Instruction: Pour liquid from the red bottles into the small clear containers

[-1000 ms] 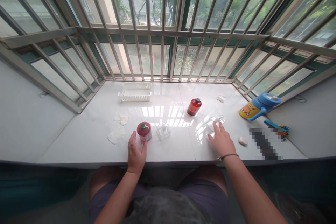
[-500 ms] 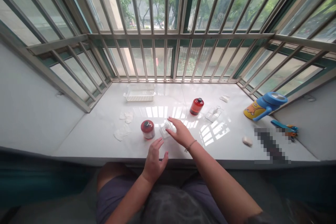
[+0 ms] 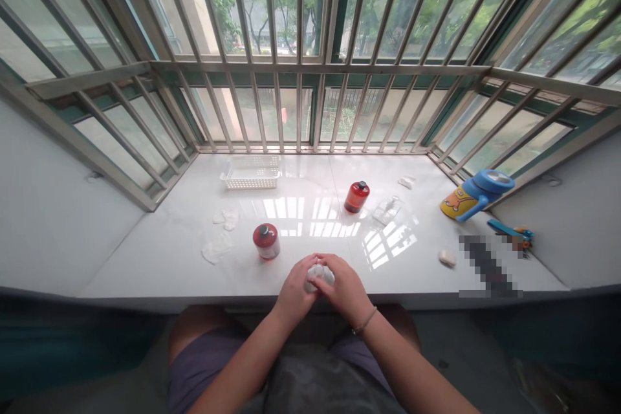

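Observation:
Both hands meet at the table's front edge around a small clear bottle (image 3: 320,273), with fingers hiding much of it. My left hand (image 3: 297,286) curves round its left side, and my right hand (image 3: 343,283) closes on it from the right, the fingertips of both nearly touching at the back. To the left stands a red bottle with a dark cap (image 3: 266,241). A second red bottle (image 3: 357,197) is farther back, beside another clear bottle (image 3: 387,211).
White crumpled tissues (image 3: 217,247) lie at the left. Behind them is a white perforated basket (image 3: 251,174). On the right are a blue and yellow cup (image 3: 473,195), a blue-handled tool (image 3: 507,228), a small pale lump (image 3: 447,259) and a blurred-out dark object (image 3: 488,265). Window bars close off the back.
Both hands have closed round the clear bottle, which has come toward me to the table's front edge. Before, the right hand reached over it and the left was open nearby.

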The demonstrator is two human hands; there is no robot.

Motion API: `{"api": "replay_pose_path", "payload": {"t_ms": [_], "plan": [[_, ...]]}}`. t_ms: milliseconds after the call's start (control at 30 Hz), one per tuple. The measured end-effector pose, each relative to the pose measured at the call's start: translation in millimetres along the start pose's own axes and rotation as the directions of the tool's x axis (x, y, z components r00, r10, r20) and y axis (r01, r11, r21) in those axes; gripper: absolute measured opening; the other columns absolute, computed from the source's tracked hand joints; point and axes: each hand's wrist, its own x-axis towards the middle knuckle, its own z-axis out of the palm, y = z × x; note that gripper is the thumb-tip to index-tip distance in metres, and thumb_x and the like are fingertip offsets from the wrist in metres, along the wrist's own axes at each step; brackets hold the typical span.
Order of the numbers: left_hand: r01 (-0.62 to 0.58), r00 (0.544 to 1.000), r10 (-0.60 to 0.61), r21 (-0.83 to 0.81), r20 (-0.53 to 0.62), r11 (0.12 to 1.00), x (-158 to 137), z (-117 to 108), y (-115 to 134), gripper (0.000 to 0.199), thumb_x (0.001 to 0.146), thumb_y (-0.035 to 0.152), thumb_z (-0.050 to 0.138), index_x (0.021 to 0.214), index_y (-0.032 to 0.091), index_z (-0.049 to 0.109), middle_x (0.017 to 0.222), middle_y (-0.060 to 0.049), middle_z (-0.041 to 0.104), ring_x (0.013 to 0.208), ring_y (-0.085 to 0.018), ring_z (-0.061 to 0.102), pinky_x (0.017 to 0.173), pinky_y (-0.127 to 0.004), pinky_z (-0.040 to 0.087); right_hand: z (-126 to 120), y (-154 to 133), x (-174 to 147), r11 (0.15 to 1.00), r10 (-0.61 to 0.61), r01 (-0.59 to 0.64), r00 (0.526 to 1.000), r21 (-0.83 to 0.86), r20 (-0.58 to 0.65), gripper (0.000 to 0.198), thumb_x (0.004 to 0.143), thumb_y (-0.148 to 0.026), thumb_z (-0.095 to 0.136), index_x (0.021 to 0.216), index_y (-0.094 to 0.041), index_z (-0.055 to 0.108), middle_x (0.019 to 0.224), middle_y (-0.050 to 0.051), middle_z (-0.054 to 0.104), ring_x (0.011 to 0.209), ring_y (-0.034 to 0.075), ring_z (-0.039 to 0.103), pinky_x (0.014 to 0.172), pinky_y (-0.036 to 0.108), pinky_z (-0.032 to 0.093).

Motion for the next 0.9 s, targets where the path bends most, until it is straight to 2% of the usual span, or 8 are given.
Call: {"api": "replay_pose_path", "payload": {"t_ms": [100, 233, 400, 500, 600, 733, 833, 900], "plan": [[0.022, 0.999, -0.02, -0.095, 0.026, 0.995, 6, 6, 4, 0.064, 0.085, 0.006, 0.072, 0.145, 0.026, 0.061, 0.15, -0.012, 0.066, 0.141, -0.03, 0.065, 0.12, -0.056, 0.055, 0, -3, 0, 0.997, 0.066, -0.066, 0.997, -0.025, -0.038, 0.025, 0.088, -0.025, 0.08, 0.109, -0.028, 0.066, 0.121, 0.007, 0.077, 0.116, 0.03, 0.072, 0.103, 0.049, 0.059], [0.052, 0.995, -0.039, -0.15, 0.086, 0.987, 10, 2, 9, 0.06, 0.088, 0.012, 0.075, 0.145, 0.026, 0.062, 0.152, -0.014, 0.065, 0.144, -0.032, 0.062, 0.123, -0.058, 0.051, 0, -4, 2, 0.992, 0.111, -0.114, 0.992, -0.048, -0.053, 0.019, 0.087, -0.027, 0.078, 0.098, -0.028, 0.062, 0.111, 0.006, 0.078, 0.107, 0.032, 0.075, 0.095, 0.049, 0.06], [0.058, 0.994, -0.041, -0.171, 0.1, 0.984, 14, -7, 13, 0.052, 0.089, 0.018, 0.079, 0.138, 0.026, 0.066, 0.149, -0.013, 0.066, 0.142, -0.031, 0.063, 0.121, -0.055, 0.052, -3, 1, 4, 0.987, 0.162, -0.162, 0.986, -0.005, -0.046, 0.031, 0.088, -0.038, 0.08, 0.107, -0.03, 0.056, 0.108, 0.004, 0.078, 0.104, 0.031, 0.078, 0.087, 0.046, 0.062], [0.074, 0.991, -0.052, -0.178, 0.126, 0.981, 16, -12, 11, 0.052, 0.09, 0.019, 0.079, 0.139, 0.027, 0.063, 0.15, -0.013, 0.065, 0.143, -0.031, 0.062, 0.123, -0.055, 0.05, -9, 15, 4, 0.969, 0.161, -0.157, 0.987, 0.19, -0.008, 0.037, 0.088, -0.045, 0.081, 0.11, -0.03, 0.055, 0.114, 0.006, 0.079, 0.112, 0.031, 0.079, 0.092, 0.046, 0.064], [0.133, 0.983, -0.107, -0.177, 0.147, 0.975, 16, -14, 5, 0.051, 0.088, 0.024, 0.084, 0.133, 0.026, 0.061, 0.151, -0.014, 0.066, 0.143, -0.031, 0.063, 0.123, -0.055, 0.05, -16, 32, -4, 0.925, 0.192, -0.162, 0.98, 0.345, -0.055, 0.027, 0.099, -0.048, 0.069, 0.111, -0.029, 0.055, 0.118, 0.009, 0.08, 0.115, 0.029, 0.078, 0.101, 0.049, 0.063], [0.186, 0.978, -0.163, -0.186, 0.13, 0.965, 15, -14, 0, 0.053, 0.085, 0.026, 0.089, 0.128, 0.026, 0.057, 0.151, -0.014, 0.066, 0.141, -0.031, 0.065, 0.119, -0.055, 0.052, -20, 41, -27, 0.93, 0.239, -0.181, 0.959, 0.319, -0.151, 0.025, 0.104, -0.047, 0.061, 0.119, -0.027, 0.059, 0.129, 0.012, 0.074, 0.114, 0.028, 0.076, 0.107, 0.052, 0.06], [0.164, 0.979, -0.139, -0.171, 0.146, 0.972, 15, -12, -1, 0.063, 0.085, 0.026, 0.088, 0.14, 0.027, 0.055, 0.154, -0.014, 0.063, 0.146, -0.031, 0.061, 0.124, -0.054, 0.048, -15, 33, -40, 0.962, 0.173, -0.127, 0.969, 0.243, -0.178, 0.025, 0.105, -0.042, 0.058, 0.125, -0.026, 0.061, 0.131, 0.012, 0.07, 0.119, 0.028, 0.07, 0.106, 0.052, 0.06], [0.164, 0.978, -0.136, -0.188, 0.156, 0.968, 15, -12, -1, 0.058, 0.086, 0.026, 0.087, 0.136, 0.027, 0.058, 0.155, -0.014, 0.062, 0.147, -0.031, 0.059, 0.125, -0.054, 0.047, -9, 23, -44, 0.973, 0.118, -0.078, 0.977, 0.216, -0.179, 0.025, 0.106, -0.037, 0.056, 0.128, -0.027, 0.06, 0.134, 0.012, 0.066, 0.126, 0.029, 0.066, 0.107, 0.051, 0.059]]}}
